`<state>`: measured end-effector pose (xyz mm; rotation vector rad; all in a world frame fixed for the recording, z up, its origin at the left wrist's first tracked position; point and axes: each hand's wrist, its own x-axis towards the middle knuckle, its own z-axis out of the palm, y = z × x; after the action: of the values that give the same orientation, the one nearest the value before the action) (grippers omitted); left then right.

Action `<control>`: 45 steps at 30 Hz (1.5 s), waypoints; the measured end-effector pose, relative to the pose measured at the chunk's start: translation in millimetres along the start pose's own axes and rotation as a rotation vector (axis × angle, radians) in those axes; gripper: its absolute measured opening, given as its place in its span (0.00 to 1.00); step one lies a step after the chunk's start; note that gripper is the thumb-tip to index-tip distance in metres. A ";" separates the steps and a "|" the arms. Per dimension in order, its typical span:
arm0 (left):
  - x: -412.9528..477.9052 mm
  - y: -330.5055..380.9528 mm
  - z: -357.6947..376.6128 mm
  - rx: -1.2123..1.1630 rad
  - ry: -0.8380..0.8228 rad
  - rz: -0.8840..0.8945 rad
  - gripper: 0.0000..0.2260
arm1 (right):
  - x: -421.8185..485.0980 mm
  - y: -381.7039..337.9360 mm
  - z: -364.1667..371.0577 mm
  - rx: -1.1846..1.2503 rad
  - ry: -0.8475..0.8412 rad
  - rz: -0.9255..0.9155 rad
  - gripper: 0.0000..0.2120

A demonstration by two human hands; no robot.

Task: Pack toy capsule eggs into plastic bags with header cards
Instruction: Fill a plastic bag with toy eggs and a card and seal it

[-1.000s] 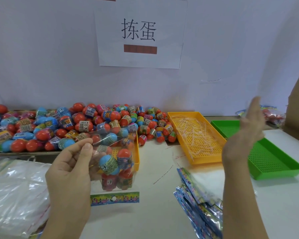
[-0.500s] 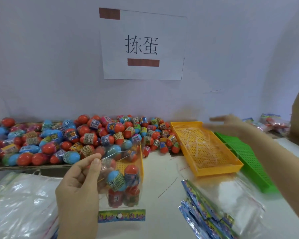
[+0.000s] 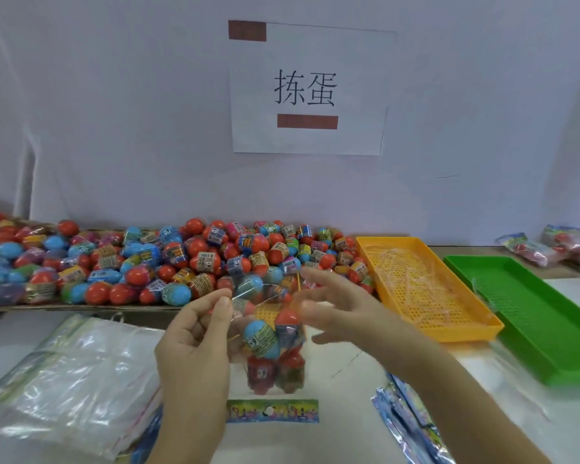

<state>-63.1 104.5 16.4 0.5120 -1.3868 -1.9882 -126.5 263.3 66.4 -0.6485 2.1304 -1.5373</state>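
Now | likely sealing step | your left hand (image 3: 195,349) pinches egg-filled clear plastic bag (image 3: 275,353); right hand (image 3: 342,316) fingers spread, empty | next: close its mouth

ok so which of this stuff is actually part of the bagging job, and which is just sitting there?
In the job: bag of eggs, pinched at its top by the left hand; right hand open beside it; header card; loose egg pile; empty bags.
Just lying about: yellow tray, green tray, wall sign, foil packets.
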 end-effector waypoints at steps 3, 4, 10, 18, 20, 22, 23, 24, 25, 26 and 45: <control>-0.9 3.0 0.0 0.011 0.009 0.016 0.11 | 4.8 13.4 30.2 0.133 0.112 -0.012 0.24; -0.6 5.0 -0.5 -0.005 0.015 0.008 0.11 | 7.0 15.6 35.1 0.190 0.162 -0.022 0.19; 7.9 7.4 -4.9 0.074 -0.241 -0.205 0.25 | 11.3 23.0 45.0 0.343 0.276 -0.073 0.16; 6.1 4.9 -7.5 0.041 -0.298 -0.295 0.12 | 10.2 27.3 42.1 0.454 0.308 -0.075 0.22; 6.6 5.7 -7.9 0.042 -0.284 -0.270 0.15 | 10.4 28.7 41.8 0.461 0.330 -0.062 0.17; 6.1 6.5 -7.8 0.060 -0.274 -0.253 0.17 | 10.3 30.1 41.8 0.435 0.328 -0.061 0.11; 5.9 6.4 -7.8 0.061 -0.271 -0.243 0.17 | 10.1 30.3 41.9 0.422 0.328 -0.067 0.08; 5.6 6.8 -7.6 0.051 -0.268 -0.237 0.17 | 10.0 30.6 42.3 0.409 0.335 -0.078 0.05; 5.2 7.2 -7.5 0.035 -0.271 -0.232 0.17 | 9.7 30.0 43.3 0.397 0.349 -0.089 0.04; 4.4 8.1 -7.1 0.023 -0.276 -0.226 0.17 | 9.7 30.6 44.5 0.383 0.367 -0.099 0.04; 0.3 12.7 -5.1 0.028 -0.298 -0.175 0.11 | 8.2 25.4 44.5 0.577 0.289 -0.013 0.13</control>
<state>-56.4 98.0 26.3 0.3704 -1.5971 -2.2598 -109.8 231.9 28.6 -0.2475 1.7188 -2.2261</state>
